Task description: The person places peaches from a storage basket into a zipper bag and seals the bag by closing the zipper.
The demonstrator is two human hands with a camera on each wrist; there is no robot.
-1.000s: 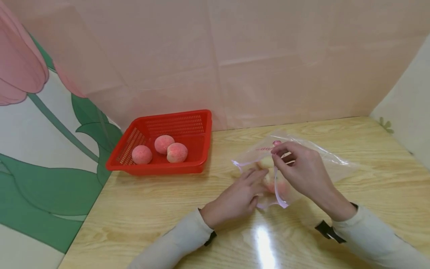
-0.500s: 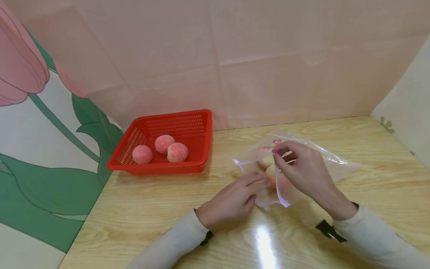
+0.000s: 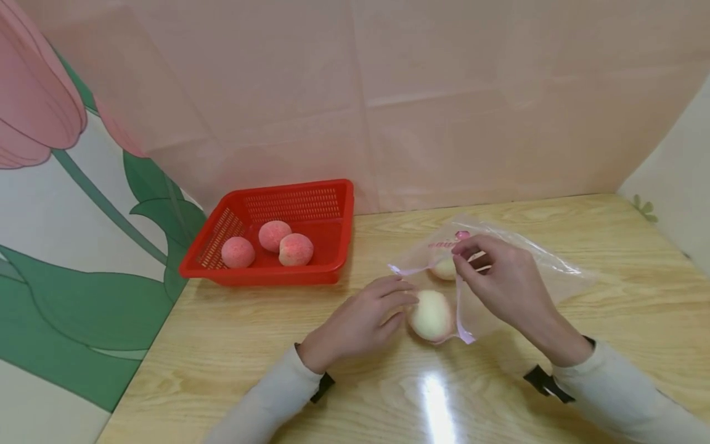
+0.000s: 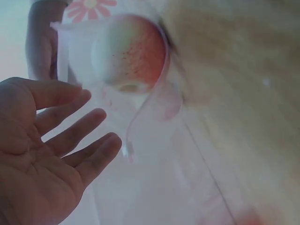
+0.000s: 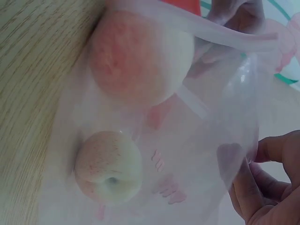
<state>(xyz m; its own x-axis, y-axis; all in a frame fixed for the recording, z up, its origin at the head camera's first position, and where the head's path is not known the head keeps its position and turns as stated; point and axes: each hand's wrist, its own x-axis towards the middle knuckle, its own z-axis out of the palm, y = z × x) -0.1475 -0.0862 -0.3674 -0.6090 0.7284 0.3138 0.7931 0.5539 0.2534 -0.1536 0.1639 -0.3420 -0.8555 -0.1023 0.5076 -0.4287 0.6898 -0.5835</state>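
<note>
A clear zip bag (image 3: 554, 277) with a lilac closure strip lies on the table, its mouth facing left. My right hand (image 3: 507, 280) pinches the upper edge of that mouth and holds it raised. Just within the opening sits a pale peach (image 3: 431, 316) with a red blush, seen large in the right wrist view. Deeper in the bag is a second peach (image 5: 108, 168), partly behind the right fingers in the head view. My left hand (image 3: 360, 320) is beside the mouth, fingers spread and loosely bent. In the left wrist view its fingertips (image 4: 110, 143) stand apart from the nearer peach.
A red plastic basket (image 3: 333, 271) stands to the left, holding three pink peaches, one of them this peach (image 3: 238, 252) at the left. Behind the wooden table (image 3: 222, 370) hangs a plain pinkish sheet (image 3: 471, 123). A flower-painted wall (image 3: 61, 308) borders the left side.
The nearer peach has shifted toward the bag's mouth and the front. My left hand has drawn back left, off the bag. My right hand keeps its pinch in nearly the same spot.
</note>
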